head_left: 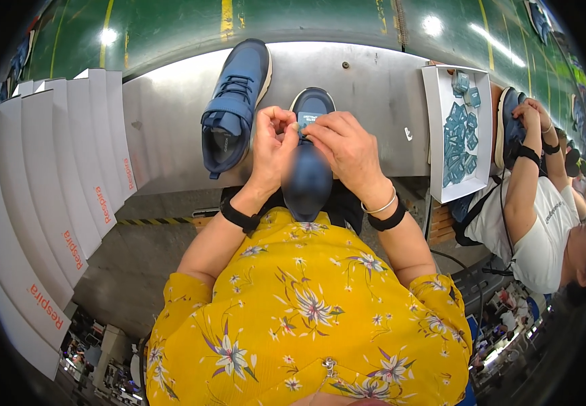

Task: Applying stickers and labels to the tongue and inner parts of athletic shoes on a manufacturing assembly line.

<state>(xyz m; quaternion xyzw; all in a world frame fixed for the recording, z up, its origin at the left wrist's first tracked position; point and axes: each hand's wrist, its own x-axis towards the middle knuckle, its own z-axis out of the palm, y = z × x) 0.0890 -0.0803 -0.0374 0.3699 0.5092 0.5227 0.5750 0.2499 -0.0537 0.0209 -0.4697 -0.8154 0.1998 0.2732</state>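
Note:
A dark blue shoe sits upright before me, its near part blurred and reaching over the bench edge. A small blue-green hang tag lies at the shoe, between my hands. My left hand is closed in a pinch at the tag's left side; whatever its fingertips hold is too small to make out. From the other side, my right hand bends over the shoe with its fingers pinched on the tag's lower edge. Left of my hands stands another blue shoe with laces and a strap, touched by neither hand.
White boxes with orange print stand in a row on the left. A white open box of blue-green tags lies right on the metal bench. Farther right, a co-worker's hands are at another blue shoe.

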